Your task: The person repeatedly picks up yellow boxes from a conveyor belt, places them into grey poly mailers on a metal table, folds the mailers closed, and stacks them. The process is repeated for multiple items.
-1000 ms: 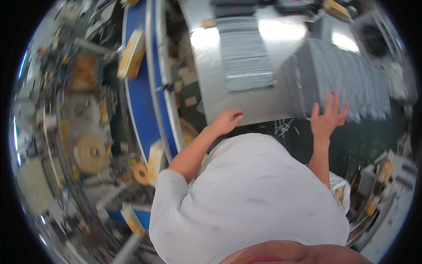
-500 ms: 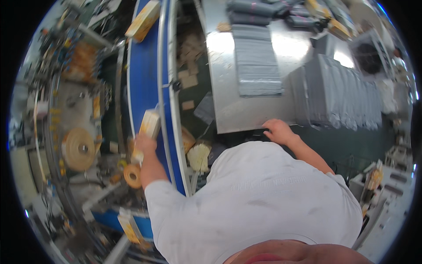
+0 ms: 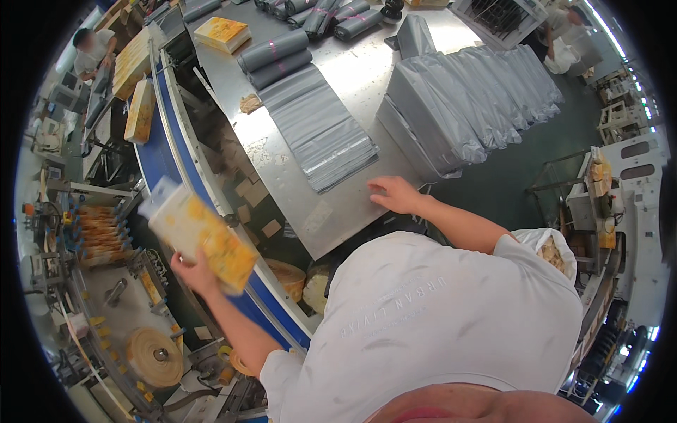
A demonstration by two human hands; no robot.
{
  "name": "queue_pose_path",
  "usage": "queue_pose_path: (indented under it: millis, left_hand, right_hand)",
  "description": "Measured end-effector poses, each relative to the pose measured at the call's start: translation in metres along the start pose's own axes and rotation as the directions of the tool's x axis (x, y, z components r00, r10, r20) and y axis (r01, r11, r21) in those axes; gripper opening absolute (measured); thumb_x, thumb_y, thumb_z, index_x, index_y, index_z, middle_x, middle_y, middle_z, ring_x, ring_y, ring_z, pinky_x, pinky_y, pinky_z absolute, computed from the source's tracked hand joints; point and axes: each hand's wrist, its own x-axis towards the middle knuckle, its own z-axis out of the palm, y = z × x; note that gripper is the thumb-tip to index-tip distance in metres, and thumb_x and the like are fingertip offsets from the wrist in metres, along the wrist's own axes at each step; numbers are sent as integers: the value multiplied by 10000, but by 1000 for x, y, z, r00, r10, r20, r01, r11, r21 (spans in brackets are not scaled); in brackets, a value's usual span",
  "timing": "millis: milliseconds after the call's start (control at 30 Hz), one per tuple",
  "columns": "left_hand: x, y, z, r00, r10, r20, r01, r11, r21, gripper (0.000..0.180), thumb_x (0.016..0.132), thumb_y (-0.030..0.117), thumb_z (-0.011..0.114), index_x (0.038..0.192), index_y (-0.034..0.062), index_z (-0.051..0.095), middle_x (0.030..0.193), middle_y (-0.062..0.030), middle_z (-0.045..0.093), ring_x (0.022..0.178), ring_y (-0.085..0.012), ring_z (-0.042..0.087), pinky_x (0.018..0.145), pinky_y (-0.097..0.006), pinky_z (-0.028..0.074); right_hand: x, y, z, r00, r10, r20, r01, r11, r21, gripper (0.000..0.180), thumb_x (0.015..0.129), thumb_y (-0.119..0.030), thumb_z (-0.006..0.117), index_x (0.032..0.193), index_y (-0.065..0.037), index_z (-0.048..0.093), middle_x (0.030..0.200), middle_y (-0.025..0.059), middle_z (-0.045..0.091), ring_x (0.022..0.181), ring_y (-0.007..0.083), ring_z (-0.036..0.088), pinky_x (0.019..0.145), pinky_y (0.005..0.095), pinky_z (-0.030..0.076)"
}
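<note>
My left hand grips the lower side of a yellow and white tissue pack, lifted above the blue conveyor belt. The pack is tilted and slightly blurred, with clear film sticking out at its upper end. My right hand hovers by the near edge of the metal table, fingers a little apart, holding nothing. Just beyond it lies a flat, overlapping stack of grey plastic bags. To its right stands a thick row of grey filled or folded bags.
More tissue packs ride on the belt's far end. Another pack and grey rolls lie on the table. Machinery with a paper roll stands left. Co-workers are at far left and far right.
My left hand has raised the tissue pack off the belt and turned it. The view has swung toward the right. My right hand stays by the table's near edge.
</note>
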Motion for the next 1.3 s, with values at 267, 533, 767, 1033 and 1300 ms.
queue_pose_path:
  millis: [267,533,767,1033,1300]
  left_hand:
    - [-188,102,263,733,7,681,138,978,-158,592,932,129,790,1448,-14,538,1337,-140,652,1195,-227,628,1014,-354,511]
    - [-109,108,346,830,19,558,186,933,-309,806,901,109,802,1562,-1,355,1220,-110,650,1133,-252,632,1020,-384,495]
    - [-92,128,340,630,306,713,-312,941,-128,628,823,103,817,1407,62,588,1054,-81,660,980,-230,644,944,-361,519]
    - [-85,177,356,443,399,803,-666,746,-3,491,761,298,881,1140,44,699,1123,-180,611,1167,-389,570,970,-485,504]
    - [-71,196,346,326,201,924,-676,733,79,611,762,347,884,1273,78,687,1505,-255,433,1393,-451,408,1146,-514,403]
  right_hand:
    - [76,4,16,964,122,-237,-14,911,413,750,942,-267,757,1582,-79,416,1385,147,673,1239,339,656,1008,394,539]
    - [137,42,-23,981,3,-195,-23,995,-100,577,952,-191,655,1520,-182,556,1493,54,608,1409,362,506,1125,438,455]
    - [160,37,-33,998,68,-8,-63,872,-486,766,907,-88,610,1634,-200,394,1749,-59,197,1583,391,161,1251,584,194]
    - [164,21,-59,986,96,136,-14,860,-510,811,902,-61,584,1660,-184,324,1737,-62,224,1566,396,198,1235,606,197]
    - [168,13,-56,995,-24,-102,0,973,-229,857,838,-1,613,1640,-159,354,1717,-15,268,1550,391,230,1236,589,197]
